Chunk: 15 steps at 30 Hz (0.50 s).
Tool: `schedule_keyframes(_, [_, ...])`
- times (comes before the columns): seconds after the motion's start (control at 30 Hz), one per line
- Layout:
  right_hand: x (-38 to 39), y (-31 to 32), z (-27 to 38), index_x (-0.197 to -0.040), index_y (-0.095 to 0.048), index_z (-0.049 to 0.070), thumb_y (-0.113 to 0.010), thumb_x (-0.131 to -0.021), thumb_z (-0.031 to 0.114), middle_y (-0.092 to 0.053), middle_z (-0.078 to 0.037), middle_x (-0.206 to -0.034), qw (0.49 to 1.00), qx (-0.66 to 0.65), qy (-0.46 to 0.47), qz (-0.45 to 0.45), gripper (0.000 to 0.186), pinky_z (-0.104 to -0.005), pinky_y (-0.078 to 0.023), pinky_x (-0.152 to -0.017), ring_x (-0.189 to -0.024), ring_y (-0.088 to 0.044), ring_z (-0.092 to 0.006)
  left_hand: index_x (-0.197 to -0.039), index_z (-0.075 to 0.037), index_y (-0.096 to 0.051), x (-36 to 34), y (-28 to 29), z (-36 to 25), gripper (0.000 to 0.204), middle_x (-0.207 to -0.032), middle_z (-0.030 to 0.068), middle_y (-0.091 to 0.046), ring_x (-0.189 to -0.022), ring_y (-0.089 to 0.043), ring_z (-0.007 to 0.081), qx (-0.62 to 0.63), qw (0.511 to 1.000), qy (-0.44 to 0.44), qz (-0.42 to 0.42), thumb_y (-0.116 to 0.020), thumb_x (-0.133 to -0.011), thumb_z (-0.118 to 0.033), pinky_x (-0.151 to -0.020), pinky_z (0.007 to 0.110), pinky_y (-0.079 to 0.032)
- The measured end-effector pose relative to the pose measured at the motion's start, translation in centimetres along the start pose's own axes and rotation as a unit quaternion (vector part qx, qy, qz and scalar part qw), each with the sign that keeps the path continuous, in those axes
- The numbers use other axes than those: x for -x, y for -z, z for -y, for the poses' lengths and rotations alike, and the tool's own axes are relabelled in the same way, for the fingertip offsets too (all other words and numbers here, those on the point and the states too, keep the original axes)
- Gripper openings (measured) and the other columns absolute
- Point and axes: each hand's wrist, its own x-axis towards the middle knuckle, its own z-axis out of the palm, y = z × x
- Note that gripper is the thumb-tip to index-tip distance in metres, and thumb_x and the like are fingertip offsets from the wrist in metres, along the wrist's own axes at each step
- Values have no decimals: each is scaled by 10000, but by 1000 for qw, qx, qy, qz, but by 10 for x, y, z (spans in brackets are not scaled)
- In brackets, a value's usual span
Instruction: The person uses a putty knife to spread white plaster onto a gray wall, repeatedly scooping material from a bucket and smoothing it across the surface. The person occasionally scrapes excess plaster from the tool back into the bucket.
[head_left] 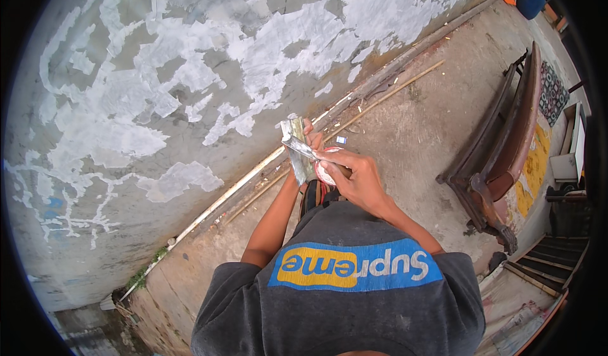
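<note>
My left hand (310, 134) is mostly hidden behind a flat, narrow putty board (297, 156) smeared with grey-white paste, its fingers closed around the far side. My right hand (361, 174) pinches a putty knife (299, 146), and the knife's blade lies across the board's face. Partly behind my right hand shows a round white container with a red rim (324, 171); whether it is held or stands on the ground, I cannot tell. Ahead and to the left rises a grey wall (253, 14) with irregular white filler patches.
A long bamboo pole (392, 93) lies on the concrete floor (405, 147) along the wall's foot. To the right stands a dark wooden bench (500, 141), with a yellow cloth (533, 169) beyond it. A blue bucket (531, 0) is at the far right.
</note>
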Motion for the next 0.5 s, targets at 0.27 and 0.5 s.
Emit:
schedule_keyframes(0.27, [-14, -16, -29, -1136, -683, 40, -632, -881, 45, -712, -133, -899, 992, -22, 89, -84, 260, -256, -513, -533, -581, -672, -154, -1007, -124, -451, 27, 35, -1, 597, -604, 30, -449, -465, -428, 129, -17, 989, 101, -104, -455, -854, -701, -368, 238, -326])
schedule_keyframes(0.5, [-14, 6, -15, -1106, -704, 45, -642, -852, 12, -703, -145, -928, 993, -8, 61, -103, 263, -295, -515, -669, -777, -678, -194, -1116, -135, -524, 34, -17, 22, 625, -545, -20, -428, -402, -407, 100, 98, 972, 113, -184, -313, -923, -690, -406, 214, -324])
